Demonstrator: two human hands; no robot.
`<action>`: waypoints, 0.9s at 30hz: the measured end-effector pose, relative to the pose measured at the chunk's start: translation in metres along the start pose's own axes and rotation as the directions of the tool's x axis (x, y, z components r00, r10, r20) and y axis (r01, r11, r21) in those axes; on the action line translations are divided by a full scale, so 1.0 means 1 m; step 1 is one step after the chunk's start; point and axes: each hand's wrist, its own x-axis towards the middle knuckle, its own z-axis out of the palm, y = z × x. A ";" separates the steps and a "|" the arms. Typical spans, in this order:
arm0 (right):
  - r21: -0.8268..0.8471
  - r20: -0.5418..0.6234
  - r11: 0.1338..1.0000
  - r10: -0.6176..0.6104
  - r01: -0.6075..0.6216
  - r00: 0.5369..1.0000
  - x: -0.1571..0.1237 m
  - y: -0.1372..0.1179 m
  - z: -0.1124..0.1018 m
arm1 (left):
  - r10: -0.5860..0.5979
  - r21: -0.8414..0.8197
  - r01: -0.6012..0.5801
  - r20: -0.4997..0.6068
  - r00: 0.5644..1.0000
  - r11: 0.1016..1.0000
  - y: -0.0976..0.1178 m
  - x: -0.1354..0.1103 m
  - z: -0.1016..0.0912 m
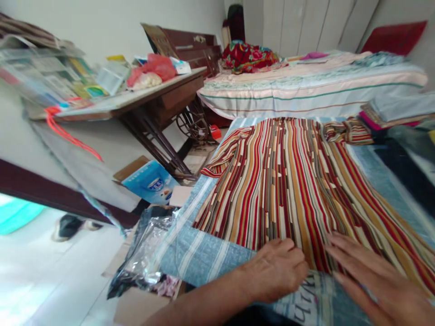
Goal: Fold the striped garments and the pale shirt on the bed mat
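Striped fabric in red, tan, cream and dark brown makes up the garment [282,181], found laid out flat on a blue cloth [200,256] with pale stripes. Clock positions below are read from the garment's middle, 12 being the far side.

Left grip [280,269]: at 6 o'clock, on the near edge of the garment. Fingers are curled under and knuckles face up; whether the hem is pinched cannot be determined. Right grip [380,276]: between 4 and 5 o'clock, with fingers extended and slightly spread, palm down over the near edge; no hold on the fabric observed. Printed lettering [306,299] shows beneath the left grip, just past the hem.

One sleeve [229,151] lies out toward 10 o'clock; the other [351,131], rumpled, lies toward 2 o'clock.

Folded clothes [390,108] are stacked at 2 o'clock, near the second sleeve. A bed [288,102] with a pale striped cover spans 12 to 1 o'clock, with a red floral bundle [248,56] on it at 11 o'clock.

A wooden worktop [118,100] stands at 10 o'clock, bearing a red plastic bag [152,68] and a clear container [47,74]; an orange-red cord [74,138] hangs off its edge. Below it, a blue box [149,181] sits at 9 o'clock and crumpled clear plastic [146,253] at 8 o'clock.
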 end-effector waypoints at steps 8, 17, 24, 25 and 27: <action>-0.250 0.081 0.928 -0.265 0.277 0.961 0.014 -0.042 0.056 | -0.058 -0.293 0.004 -0.177 0.983 0.956 -0.009 -0.032 0.008; -0.232 0.051 0.929 -0.285 0.289 0.957 0.015 -0.038 0.056 | -0.946 -0.081 0.977 -0.279 0.166 0.196 -0.093 -0.121 -0.023; -0.240 0.050 0.931 -0.270 0.274 0.962 0.015 -0.039 0.056 | -0.996 -0.582 0.814 0.070 0.054 0.004 -0.120 -0.136 -0.025; -0.242 0.048 0.931 -0.271 0.274 0.961 0.015 -0.039 0.056 | -0.994 -0.660 0.751 0.092 0.061 -0.015 -0.120 -0.136 -0.026; -0.243 0.044 0.929 -0.277 0.279 0.960 0.015 -0.040 0.054 | -0.989 -0.753 0.656 0.122 0.080 -0.040 -0.119 -0.137 -0.029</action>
